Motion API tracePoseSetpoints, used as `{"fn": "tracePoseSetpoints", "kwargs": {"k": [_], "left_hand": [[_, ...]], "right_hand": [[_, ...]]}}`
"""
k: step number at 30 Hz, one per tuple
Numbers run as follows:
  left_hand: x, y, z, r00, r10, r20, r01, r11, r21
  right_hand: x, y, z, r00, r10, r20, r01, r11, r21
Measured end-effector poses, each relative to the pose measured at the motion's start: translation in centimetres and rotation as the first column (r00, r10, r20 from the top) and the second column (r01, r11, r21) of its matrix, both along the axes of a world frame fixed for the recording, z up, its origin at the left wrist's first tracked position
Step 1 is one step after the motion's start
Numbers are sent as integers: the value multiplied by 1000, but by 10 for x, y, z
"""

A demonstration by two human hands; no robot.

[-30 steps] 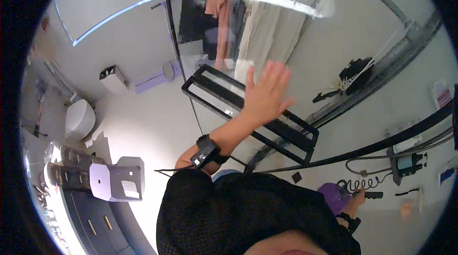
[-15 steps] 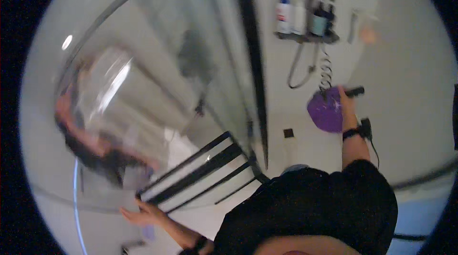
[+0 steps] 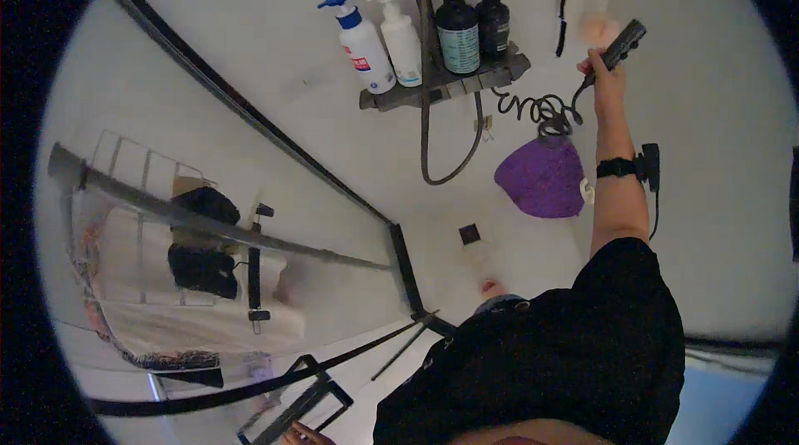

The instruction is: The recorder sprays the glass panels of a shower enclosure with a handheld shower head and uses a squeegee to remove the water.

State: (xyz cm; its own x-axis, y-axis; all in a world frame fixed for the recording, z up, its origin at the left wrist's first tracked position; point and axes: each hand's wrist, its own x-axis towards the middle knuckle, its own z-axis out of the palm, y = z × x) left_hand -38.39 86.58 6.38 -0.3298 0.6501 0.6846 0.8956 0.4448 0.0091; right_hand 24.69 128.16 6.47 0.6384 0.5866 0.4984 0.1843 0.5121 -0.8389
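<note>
My right hand (image 3: 606, 79) is closed around a black cylindrical handle (image 3: 622, 44), raised at the right by the pale wall. A black coiled cord (image 3: 533, 112) runs from the handle down to a purple, fuzzy-looking, rounded piece (image 3: 545, 178), whose exact kind I cannot make out. That piece is beside my forearm, apart from my hand. At the lower edge, my left hand (image 3: 306, 437) is partly cut off, its fingers bent at a black barred rack (image 3: 308, 399) by the glass panel.
A dark wall shelf (image 3: 449, 94) carries several pump bottles (image 3: 458, 37), with a grey shower hose (image 3: 426, 137) looping below. A black-framed glass panel (image 3: 275, 145) stands at left. Beyond it are a wire rack (image 3: 143, 220) and pale cloth. A small dark floor drain (image 3: 469, 233) lies below.
The view has swung, bringing the shelf closer and leftward. My right hand has risen with the black handle, away from the purple piece. My left hand and the rack now appear lower.
</note>
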Motion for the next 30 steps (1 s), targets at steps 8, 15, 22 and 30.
{"fn": "tracePoseSetpoints", "kwargs": {"k": [8, 15, 22, 30], "left_hand": [[81, 17, -33, 891, -12, 454, 124, 968, -217], [-2, -59, 7, 916, 391, 89, -361, 901, -239], [-48, -34, -19, 912, 393, -112, -400, 797, -453], [-79, -38, -34, 966, 254, -49, -246, 846, -473]], "right_hand": [[-52, -7, 12, 852, 523, -39, -506, 799, -324], [-24, 13, -67, 931, 342, -129, -364, 839, -405], [5, 31, -92, 696, 586, -416, -703, 673, -229], [-98, -18, -72, 654, 754, -58, -647, 518, -559]]}}
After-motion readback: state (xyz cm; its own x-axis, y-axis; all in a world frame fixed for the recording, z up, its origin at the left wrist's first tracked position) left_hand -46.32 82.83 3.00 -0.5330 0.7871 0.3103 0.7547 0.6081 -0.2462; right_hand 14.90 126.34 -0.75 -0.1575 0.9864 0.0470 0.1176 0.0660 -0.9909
